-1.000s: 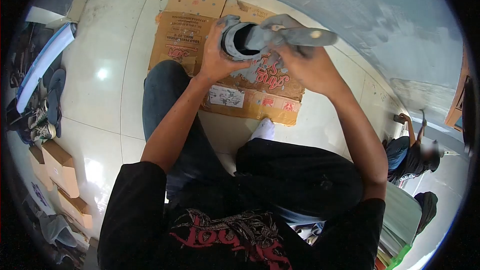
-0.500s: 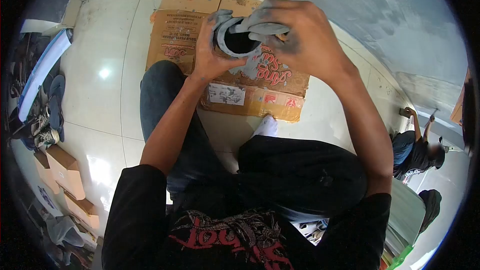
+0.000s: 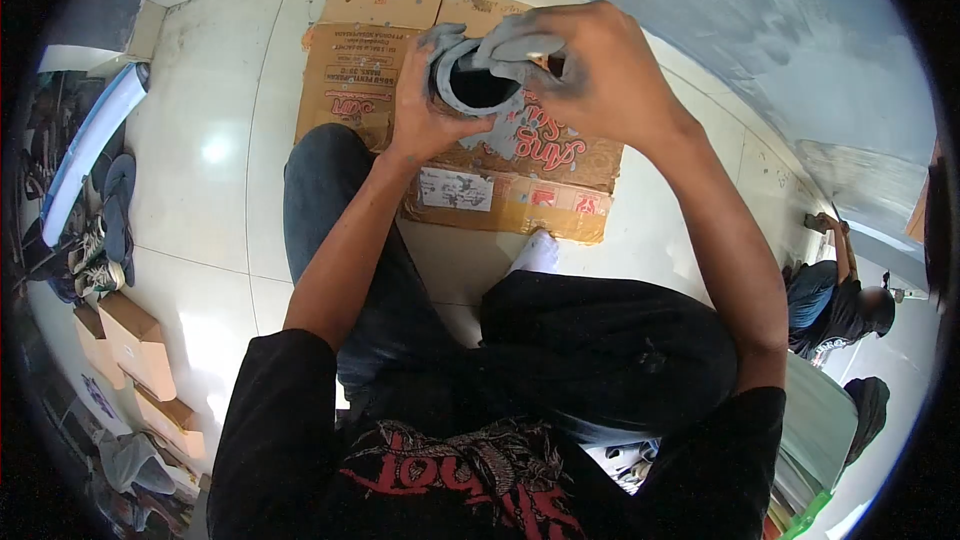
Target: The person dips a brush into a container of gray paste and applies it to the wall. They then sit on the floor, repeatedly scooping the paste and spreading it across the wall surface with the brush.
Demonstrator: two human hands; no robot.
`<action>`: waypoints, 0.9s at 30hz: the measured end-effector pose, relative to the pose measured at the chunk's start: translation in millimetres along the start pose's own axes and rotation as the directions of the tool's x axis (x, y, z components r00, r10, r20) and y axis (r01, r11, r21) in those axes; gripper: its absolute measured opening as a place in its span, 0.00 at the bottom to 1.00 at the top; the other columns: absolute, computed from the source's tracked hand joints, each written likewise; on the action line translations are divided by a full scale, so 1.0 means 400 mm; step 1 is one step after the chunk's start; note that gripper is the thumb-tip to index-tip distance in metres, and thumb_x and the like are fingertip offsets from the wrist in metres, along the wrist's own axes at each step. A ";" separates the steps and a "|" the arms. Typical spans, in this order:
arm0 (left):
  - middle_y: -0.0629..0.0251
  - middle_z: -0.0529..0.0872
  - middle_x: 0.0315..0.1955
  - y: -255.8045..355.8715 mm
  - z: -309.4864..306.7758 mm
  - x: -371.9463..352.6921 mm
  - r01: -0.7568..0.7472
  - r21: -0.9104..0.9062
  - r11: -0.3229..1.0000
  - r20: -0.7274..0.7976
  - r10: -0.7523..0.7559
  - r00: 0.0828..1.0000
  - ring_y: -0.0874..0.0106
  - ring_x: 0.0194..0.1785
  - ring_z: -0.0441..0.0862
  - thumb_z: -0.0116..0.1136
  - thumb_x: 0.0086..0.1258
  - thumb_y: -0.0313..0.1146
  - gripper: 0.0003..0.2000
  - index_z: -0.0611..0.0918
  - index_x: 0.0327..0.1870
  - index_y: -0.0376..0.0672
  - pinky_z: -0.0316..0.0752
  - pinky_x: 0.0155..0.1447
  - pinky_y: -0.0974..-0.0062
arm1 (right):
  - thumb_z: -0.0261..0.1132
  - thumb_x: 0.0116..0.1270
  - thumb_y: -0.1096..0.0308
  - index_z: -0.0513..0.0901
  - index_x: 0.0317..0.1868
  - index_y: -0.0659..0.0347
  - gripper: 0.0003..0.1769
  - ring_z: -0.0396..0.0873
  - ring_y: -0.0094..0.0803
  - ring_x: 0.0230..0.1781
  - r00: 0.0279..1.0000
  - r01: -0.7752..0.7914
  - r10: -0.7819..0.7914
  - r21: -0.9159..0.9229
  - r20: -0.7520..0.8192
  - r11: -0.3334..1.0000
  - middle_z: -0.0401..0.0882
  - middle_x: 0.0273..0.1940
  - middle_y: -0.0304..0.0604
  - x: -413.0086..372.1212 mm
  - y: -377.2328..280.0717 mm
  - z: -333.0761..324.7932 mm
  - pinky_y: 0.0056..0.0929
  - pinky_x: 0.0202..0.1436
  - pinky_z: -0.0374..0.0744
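Observation:
A grey-coated round container [image 3: 447, 92] with a dark inside is above the cardboard, its opening facing up. My left hand [image 3: 425, 105] is wrapped round its left side, thumb along the near edge, grey smears on the fingers. At the right rim is my right hand [image 3: 585, 65], its grey-covered fingers closed together over the opening. What those fingers hold, if anything, cannot be made out. Flattened brown cardboard [image 3: 345, 80] with red lettering and grey spots lies on the floor below both hands.
Shoes [image 3: 100, 277] and cardboard boxes [image 3: 135, 340] stand at the left. A grey-blue wall [image 3: 720, 0] rises ahead and to the right. Another person [image 3: 840, 305] is at the far right, arms raised towards the wall. My knees flank the near side of the cardboard.
My right hand has shifted slightly left over the container's rim. My left hand and the container stay almost in place. The other person's arms have moved closer together.

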State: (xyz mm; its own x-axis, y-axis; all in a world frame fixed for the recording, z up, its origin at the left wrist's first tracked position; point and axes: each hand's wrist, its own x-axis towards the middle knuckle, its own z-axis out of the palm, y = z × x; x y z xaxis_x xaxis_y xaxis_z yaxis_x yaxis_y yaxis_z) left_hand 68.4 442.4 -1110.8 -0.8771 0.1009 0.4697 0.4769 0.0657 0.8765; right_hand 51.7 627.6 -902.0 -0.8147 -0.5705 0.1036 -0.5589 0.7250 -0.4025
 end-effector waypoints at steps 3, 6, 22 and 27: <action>0.55 0.73 0.65 0.020 -0.002 0.012 -0.029 -0.072 0.997 0.008 0.029 1.000 0.60 0.70 0.74 0.86 0.40 0.30 0.52 0.66 0.72 0.38 0.71 0.75 0.60 | 0.71 0.51 0.68 0.89 0.45 0.60 0.18 0.87 0.54 0.42 0.998 -0.038 0.038 -0.005 0.041 0.999 0.87 0.37 0.57 -0.007 0.009 0.028 0.47 0.52 0.85; 0.55 0.73 0.66 0.027 -0.003 0.012 0.047 -0.028 0.999 0.031 -0.046 0.998 0.61 0.70 0.74 0.85 0.41 0.30 0.51 0.67 0.71 0.37 0.71 0.75 0.60 | 0.72 0.51 0.70 0.89 0.45 0.64 0.18 0.85 0.52 0.36 0.999 -0.016 0.016 0.014 0.028 1.000 0.87 0.35 0.56 -0.008 0.004 0.029 0.43 0.47 0.84; 0.51 0.76 0.60 0.020 0.007 0.020 -0.006 0.002 1.000 -0.058 0.006 0.998 0.54 0.63 0.78 0.86 0.36 0.30 0.46 0.75 0.64 0.37 0.77 0.65 0.58 | 0.72 0.54 0.69 0.88 0.50 0.65 0.22 0.87 0.54 0.42 0.981 -0.090 0.073 0.084 0.180 0.992 0.88 0.39 0.59 0.006 0.017 0.019 0.47 0.52 0.84; 0.55 0.73 0.66 0.013 -0.004 0.012 0.026 0.033 0.999 0.017 -0.026 1.000 0.59 0.69 0.75 0.84 0.40 0.27 0.49 0.69 0.70 0.38 0.73 0.73 0.61 | 0.73 0.51 0.67 0.88 0.49 0.64 0.22 0.85 0.56 0.42 0.984 -0.151 0.128 0.199 0.124 0.968 0.86 0.37 0.60 0.013 0.003 0.008 0.49 0.51 0.83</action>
State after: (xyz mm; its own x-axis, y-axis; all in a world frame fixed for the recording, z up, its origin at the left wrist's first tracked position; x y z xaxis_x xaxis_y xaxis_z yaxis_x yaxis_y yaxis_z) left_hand 66.6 441.7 -1104.0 -0.8882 0.1162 0.4444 0.4557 0.1014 0.8843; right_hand 47.1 624.3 -905.1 -0.8539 -0.5166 -0.0627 -0.3875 0.7117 -0.5860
